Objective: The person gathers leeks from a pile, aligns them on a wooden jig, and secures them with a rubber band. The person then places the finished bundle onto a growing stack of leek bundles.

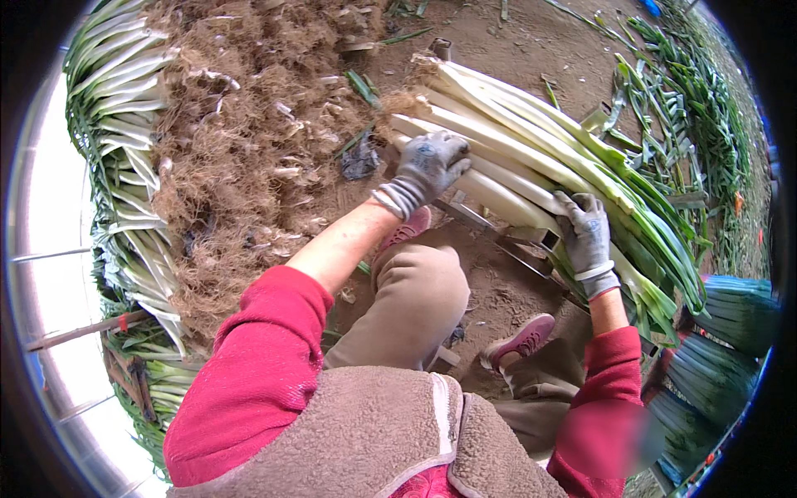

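Note:
A pile of large green onions (pixel 506 124) with long white stalks lies across a low metal rack (pixel 490 228) in front of me. Their root ends point to the far left and their green leaves to the near right. My left hand (pixel 432 162), in a grey glove, is closed on white stalks near the root end. Farther along, where white turns to green, my right hand (pixel 586 228) curls its gloved fingers over stalks at the pile's near side. The fingertips of both hands are partly hidden.
Left of me, a long heap of onions shows tangled brown roots (pixel 241 166) and white stalks (pixel 129 91). Cut green leaves (pixel 697 124) litter the ground at the far right. Bundled green onions (pixel 714 365) lie at the near right. Bare soil (pixel 515 50) lies beyond the rack.

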Demonstrator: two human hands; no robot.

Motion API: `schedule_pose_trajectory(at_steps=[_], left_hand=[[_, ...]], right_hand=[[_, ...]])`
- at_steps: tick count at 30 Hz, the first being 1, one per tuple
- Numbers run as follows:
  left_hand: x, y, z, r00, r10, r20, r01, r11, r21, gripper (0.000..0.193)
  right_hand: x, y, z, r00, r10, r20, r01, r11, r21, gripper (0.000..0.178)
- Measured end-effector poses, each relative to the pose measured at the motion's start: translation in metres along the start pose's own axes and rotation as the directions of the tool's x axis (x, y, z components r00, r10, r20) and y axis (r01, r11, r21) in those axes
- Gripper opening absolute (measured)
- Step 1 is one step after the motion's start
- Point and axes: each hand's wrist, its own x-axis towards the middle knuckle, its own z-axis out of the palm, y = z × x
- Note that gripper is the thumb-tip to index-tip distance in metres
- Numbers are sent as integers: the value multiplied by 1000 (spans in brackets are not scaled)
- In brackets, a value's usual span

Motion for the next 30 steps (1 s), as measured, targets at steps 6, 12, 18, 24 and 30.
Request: schedule_pose_trajectory(at_steps=[6,12,18,24,30], left_hand=[[15,-15,4,976,-204,80,209,976,-54,26],[11,-28,13,982,-154,108,162,985,-62,15],[8,-37,6,957,-189,220,265,878,-399,13],[19,-43,-18,899,-343,273,437,657,-615,21],[51,-38,4,967,35,-254,-32,999,12,14]], right_hand=[[17,3,-13,969,57,-240,-49,998,38,39],[38,5,4,993,114,-34,-119,964,-237,40],[45,0,9,1000,23,-8,-24,986,-162,35],[62,-15,17,999,46,-1,-46,993,-112,36],[59,-20,16,988,124,-92,-119,991,61,30]])
